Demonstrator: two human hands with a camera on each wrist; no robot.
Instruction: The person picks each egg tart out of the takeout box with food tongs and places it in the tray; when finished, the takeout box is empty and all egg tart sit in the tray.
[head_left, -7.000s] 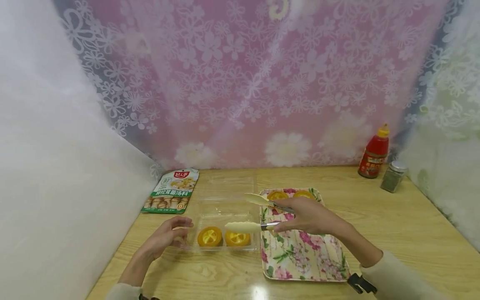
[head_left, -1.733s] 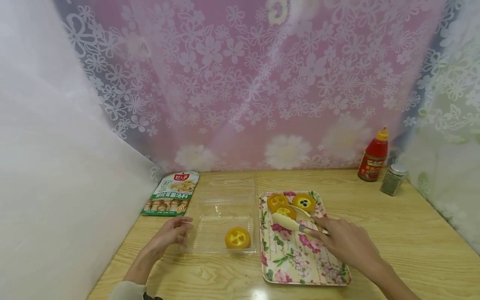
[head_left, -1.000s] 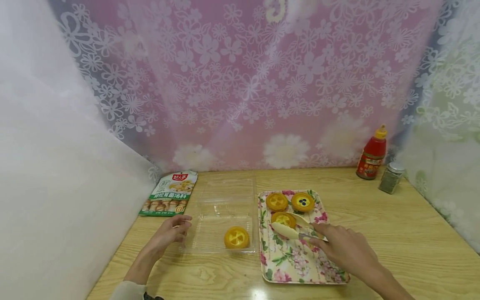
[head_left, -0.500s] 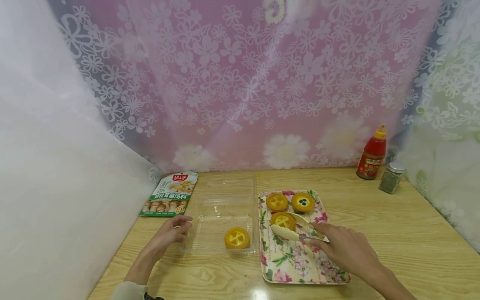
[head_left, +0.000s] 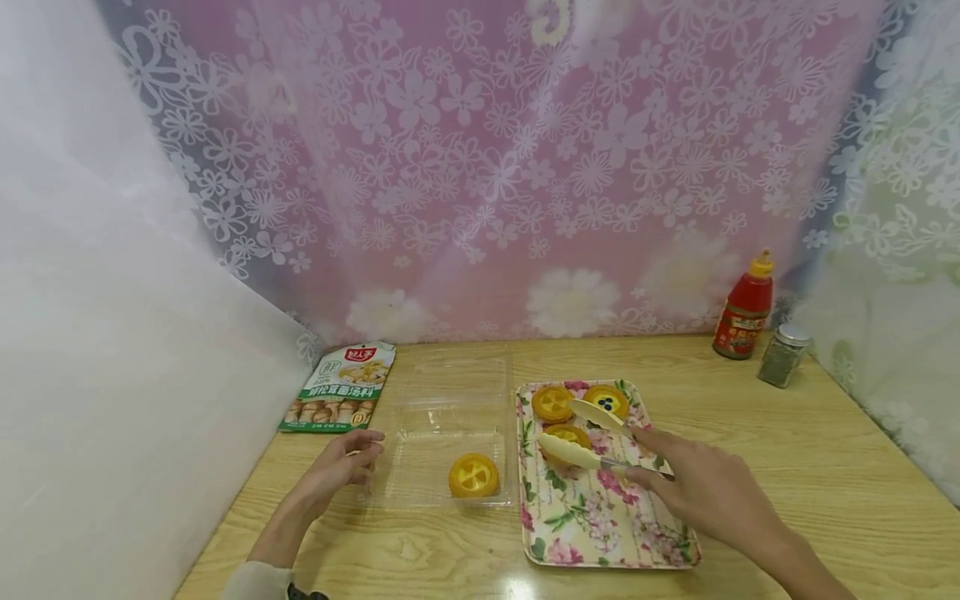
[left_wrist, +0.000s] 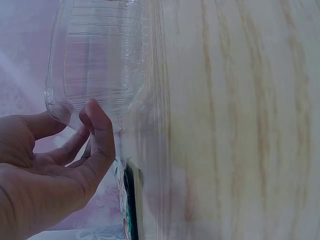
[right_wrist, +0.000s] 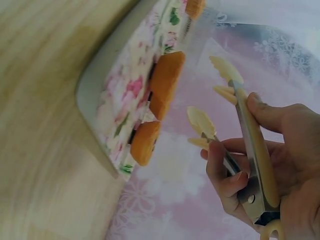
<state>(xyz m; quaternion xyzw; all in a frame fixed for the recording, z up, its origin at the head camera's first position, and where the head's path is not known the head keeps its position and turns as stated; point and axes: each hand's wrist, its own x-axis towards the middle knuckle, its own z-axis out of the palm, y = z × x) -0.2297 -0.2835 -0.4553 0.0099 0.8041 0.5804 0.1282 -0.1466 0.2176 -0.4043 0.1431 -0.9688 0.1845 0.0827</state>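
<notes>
My left hand (head_left: 335, 472) holds the left edge of a clear plastic container (head_left: 420, 468); in the left wrist view its corner lies between thumb and curled fingers. One egg tart (head_left: 474, 476) sits in the container's front right part. Over the floral tray (head_left: 558, 533), my right hand (head_left: 708, 493) grips food tongs (right_wrist: 256, 150) with cream tips, spread apart with nothing between them. Three tarts lie at the tray's far end: a plain-topped tart (head_left: 552, 404), a tart with dark berries (head_left: 606, 398), and a nearer tart (head_left: 567, 433), partly hidden by the tongs.
The container's clear lid (head_left: 457, 372) lies folded back behind it. A green and white food pouch (head_left: 341, 387) is at the back left. At the back right stand a red sauce bottle (head_left: 744, 308) and a small spice jar (head_left: 783, 357). Fabric walls close in the wooden table.
Earlier, two tarts sat in the container; the left one is now on the tray. Over the last half second the tongs have spread and lifted off that tart. The left hand stays put.
</notes>
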